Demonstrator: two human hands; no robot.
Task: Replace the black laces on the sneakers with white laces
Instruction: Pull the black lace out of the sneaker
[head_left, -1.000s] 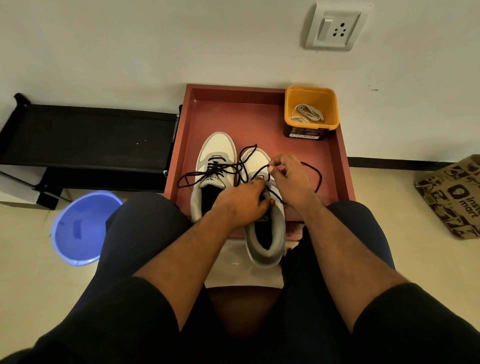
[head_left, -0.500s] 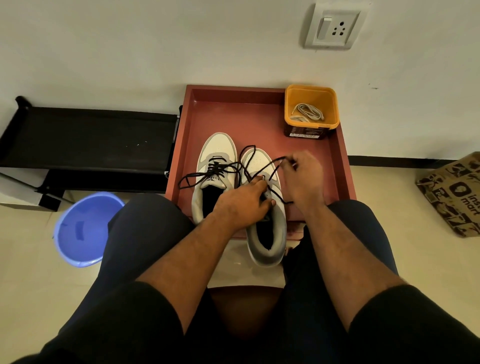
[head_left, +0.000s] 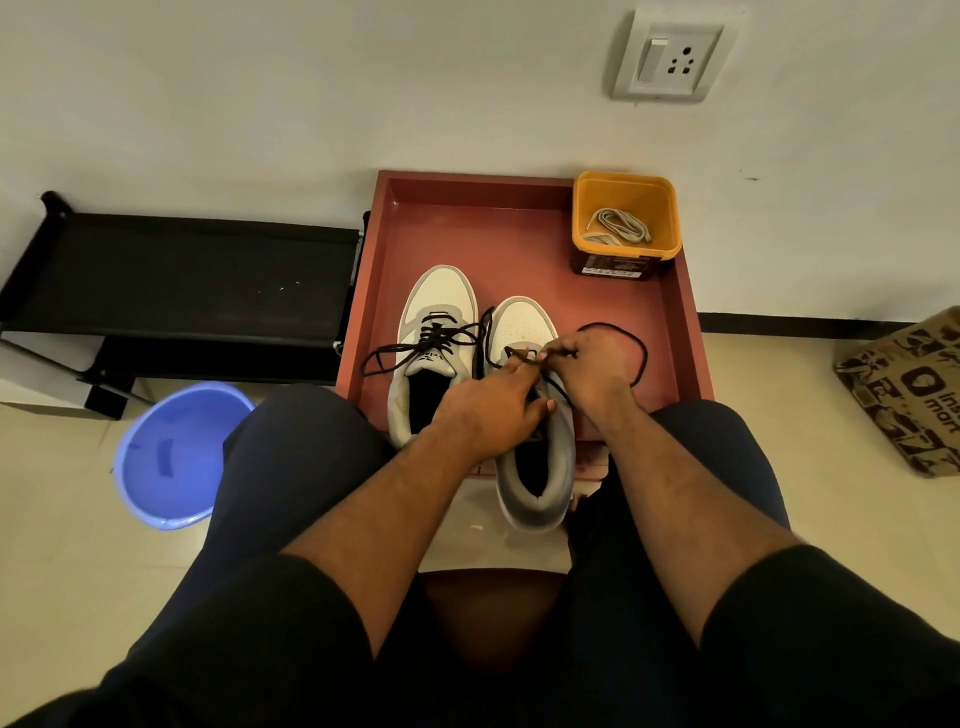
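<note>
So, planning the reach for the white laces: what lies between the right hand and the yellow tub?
Head view: only a black lace loop near the right hand, then bare tray up to the tub.

The brown cardboard box (head_left: 906, 387) at the right edge, printed with black patterns, carries a round logo and beside it white letters reading "ins" over "mart", cut off by the frame. The grey tongue of the left white-and-grey sneaker (head_left: 430, 358) bears a small dark brand mark, too small to read. The white label (head_left: 613, 269) on the dark base of the orange plastic tub is illegible.
</note>
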